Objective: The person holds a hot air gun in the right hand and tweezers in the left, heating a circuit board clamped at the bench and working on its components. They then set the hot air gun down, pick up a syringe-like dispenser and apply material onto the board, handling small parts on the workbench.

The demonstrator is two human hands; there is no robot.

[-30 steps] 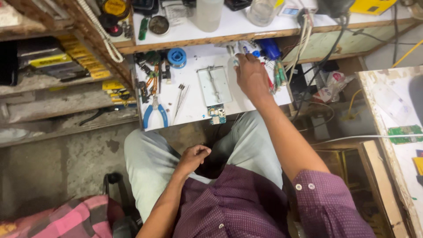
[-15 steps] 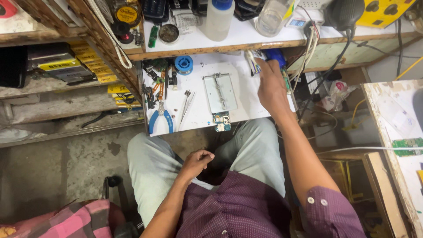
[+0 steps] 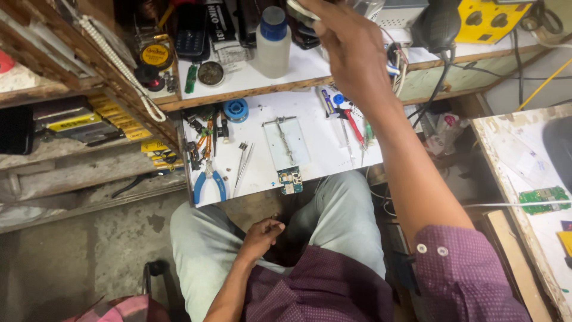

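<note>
My right hand point(image 3: 353, 50) is raised over the upper shelf point(image 3: 310, 68), fingers closed on a small pale object point(image 3: 301, 7) at the frame's top edge; what it is I cannot make out. My left hand point(image 3: 266, 232) rests in my lap between my thighs, fingers curled with nothing visible in them. Below the right arm lies the white work board point(image 3: 316, 161). On it is a metal holder point(image 3: 285, 140) with a small circuit board point(image 3: 290, 179) at its near end.
Tweezers point(image 3: 243, 167), blue-handled pliers point(image 3: 210, 183) and a blue spool point(image 3: 236, 110) lie on the board's left; a red-handled tool point(image 3: 353, 126) lies right. A white bottle with blue cap point(image 3: 273, 43) stands on the shelf. A green circuit board point(image 3: 543, 197) lies on the right-hand table.
My right hand has lifted from the tools at the board's right side up to the upper shelf. The left hand has stayed in my lap.
</note>
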